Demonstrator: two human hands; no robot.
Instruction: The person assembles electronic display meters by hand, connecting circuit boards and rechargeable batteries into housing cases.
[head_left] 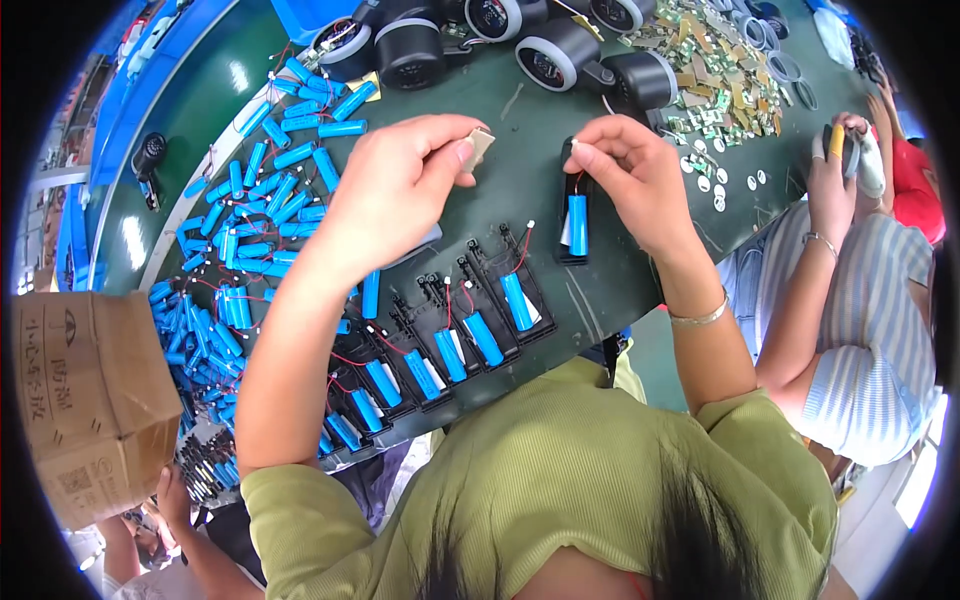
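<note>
My left hand pinches a small tan circuit board between thumb and fingers above the table. My right hand is closed at the top of a black plastic housing, its fingertips on a small white connector of a thin red wire. That wire runs down to a blue cylindrical battery lying in the housing. Left of it, several more black housings stand in a slanting row along the near table edge, each with a blue battery and a white strip.
Loose blue batteries are heaped at the left, beside a cardboard box. Black round fan-like units stand at the back. Circuit boards and white discs lie back right. Co-workers sit at the right and lower left.
</note>
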